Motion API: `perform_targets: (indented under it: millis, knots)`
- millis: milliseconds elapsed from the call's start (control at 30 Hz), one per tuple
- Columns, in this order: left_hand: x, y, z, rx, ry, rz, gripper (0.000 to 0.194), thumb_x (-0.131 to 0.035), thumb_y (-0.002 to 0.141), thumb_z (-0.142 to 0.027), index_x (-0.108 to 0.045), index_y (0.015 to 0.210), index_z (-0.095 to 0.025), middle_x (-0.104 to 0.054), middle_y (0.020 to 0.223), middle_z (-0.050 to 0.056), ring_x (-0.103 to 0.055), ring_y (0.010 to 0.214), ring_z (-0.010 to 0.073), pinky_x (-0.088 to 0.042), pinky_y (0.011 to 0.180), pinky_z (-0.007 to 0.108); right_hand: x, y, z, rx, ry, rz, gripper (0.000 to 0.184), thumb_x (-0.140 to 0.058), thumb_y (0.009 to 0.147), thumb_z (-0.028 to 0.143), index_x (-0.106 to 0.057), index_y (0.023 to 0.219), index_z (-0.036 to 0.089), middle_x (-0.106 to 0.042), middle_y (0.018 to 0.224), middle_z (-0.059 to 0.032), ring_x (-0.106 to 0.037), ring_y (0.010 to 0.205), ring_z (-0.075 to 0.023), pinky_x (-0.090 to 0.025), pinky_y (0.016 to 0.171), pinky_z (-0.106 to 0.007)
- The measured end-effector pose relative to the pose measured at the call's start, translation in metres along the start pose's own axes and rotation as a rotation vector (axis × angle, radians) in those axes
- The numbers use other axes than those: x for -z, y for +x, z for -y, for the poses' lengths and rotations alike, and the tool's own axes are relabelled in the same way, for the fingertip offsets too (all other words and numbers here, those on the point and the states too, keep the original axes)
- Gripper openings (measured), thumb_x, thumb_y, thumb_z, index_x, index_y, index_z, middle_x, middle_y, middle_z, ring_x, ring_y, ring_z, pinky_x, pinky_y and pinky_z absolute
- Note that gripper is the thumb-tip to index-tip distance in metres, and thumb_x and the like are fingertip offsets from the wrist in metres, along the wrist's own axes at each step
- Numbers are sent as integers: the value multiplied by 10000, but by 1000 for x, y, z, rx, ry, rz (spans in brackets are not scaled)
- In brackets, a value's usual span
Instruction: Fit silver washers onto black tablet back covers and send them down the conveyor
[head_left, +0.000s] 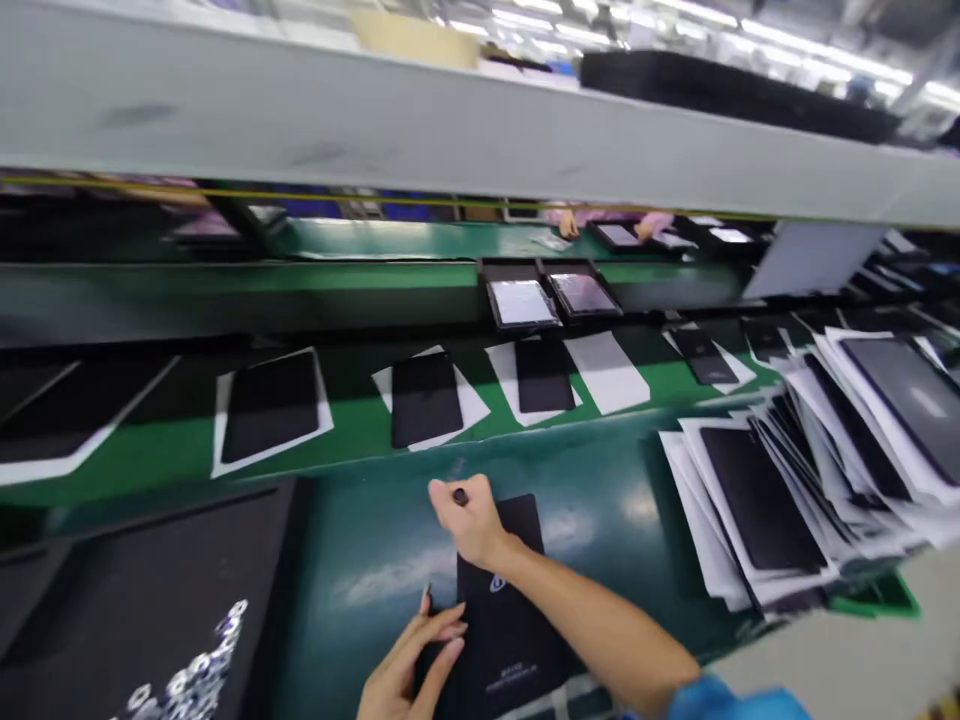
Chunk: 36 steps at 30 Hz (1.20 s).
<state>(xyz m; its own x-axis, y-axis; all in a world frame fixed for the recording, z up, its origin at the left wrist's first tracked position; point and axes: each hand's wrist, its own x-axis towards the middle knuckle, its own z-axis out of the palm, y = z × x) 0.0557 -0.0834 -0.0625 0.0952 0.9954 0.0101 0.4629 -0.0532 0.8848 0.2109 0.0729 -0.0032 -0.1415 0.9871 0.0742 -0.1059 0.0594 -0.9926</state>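
A black mat (135, 590) carries shiny metal rings (187, 675). The open left hand (405, 660) presses a flat black printed sleeve (510, 650) against the green desk (360, 600), apparently to steady it. The right hand (469, 520) pinches a small dark object (460, 496). Black slabs on white sheets (757, 500) overlap at right, seemingly to save room.

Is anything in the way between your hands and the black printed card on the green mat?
Nothing visible is. The left hand has its fingers at the lower left edge of the black printed card, and the right hand, pinching a small dark item, is over the card's upper part.
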Motion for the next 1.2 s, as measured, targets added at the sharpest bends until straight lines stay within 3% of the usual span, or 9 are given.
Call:
perform_targets:
  millis: [167, 300, 500, 633, 767, 900, 1033, 1100, 1200]
  knots:
    - [-28, -16, -6, -69, -8, -74, 269, -685, 1034, -452, -871, 1096, -268, -851, 1104, 67, -774, 1251, 319, -557, 1198, 489, 74, -68, 30, -47, -247, -165, 519, -640, 1022, 588, -615, 678, 200, -542, 662, 2, -470, 641, -147, -374, 624, -285]
    - [-43, -25, -34, -99, -117, -52, 224, -646, 1066, -357, -855, 1097, -280, -815, 1001, 39, -818, 1042, 219, -404, 1316, 486, 127, -156, 28, -282, -494, -308, 396, -800, 905, 547, -832, 1177, 261, -798, 1139, -106, -717, 892, -265, -567, 780, -343]
    - [-59, -8, -58, -93, -268, 44, 296, -562, 1114, -368, -831, 1061, -259, -763, 946, 53, -775, 941, 188, -385, 1334, 507, 128, -216, 1, -449, -388, -355, 557, -882, 791, 608, -831, 1215, 250, -761, 936, -85, -686, 732, -247, -586, 664, -354]
    - [-59, 11, -56, -43, -332, 64, 298, -632, 1076, -450, -822, 1037, -223, -788, 1034, 103, -771, 1121, 249, -555, 1192, 445, 118, -191, 5, -478, -171, -324, 446, -877, 815, 628, -810, 938, 205, -658, 758, -39, -656, 710, -221, -575, 666, -329]
    - [-54, 18, -46, -61, -394, 39, 268, -684, 1043, -458, -799, 982, -223, -782, 954, 68, -790, 1056, 232, -563, 1183, 420, 138, -149, 26, -383, -83, -476, 420, -898, 814, 573, -806, 1001, 207, -773, 1002, -78, -743, 935, -256, -627, 849, -347]
    - [-41, 10, -38, -96, -388, 58, 241, -634, 1073, -396, -768, 974, -222, -765, 963, 72, -795, 998, 214, -650, 980, 303, 202, -85, 63, -216, -79, -727, 535, -935, 738, 519, -796, 1159, 220, -795, 1146, -83, -767, 1009, -258, -652, 846, -342]
    - [-34, 2, -36, -230, -311, 35, 234, -593, 1091, -338, -767, 975, -233, -761, 965, 83, -792, 942, 195, -639, 826, 223, 295, -5, 111, 12, -269, -741, 704, -878, 775, 520, -740, 1386, 197, -762, 1265, -123, -740, 916, -214, -596, 683, -282]
    - [-34, 2, -36, -262, -285, 16, 226, -586, 1095, -325, -763, 988, -235, -759, 973, 85, -787, 923, 185, -630, 818, 214, 334, 25, 125, -96, -593, -710, 690, -714, 903, 563, -680, 1482, 189, -764, 1194, -122, -683, 747, -178, -499, 558, -265]
    - [-36, 4, -37, -275, -276, 2, 213, -582, 1097, -308, -752, 999, -225, -756, 979, 90, -777, 917, 179, -622, 819, 210, 365, 51, 124, -297, -1113, -678, 561, -611, 965, 452, -712, 1417, 135, -743, 1155, -157, -692, 801, -216, -508, 643, -303]
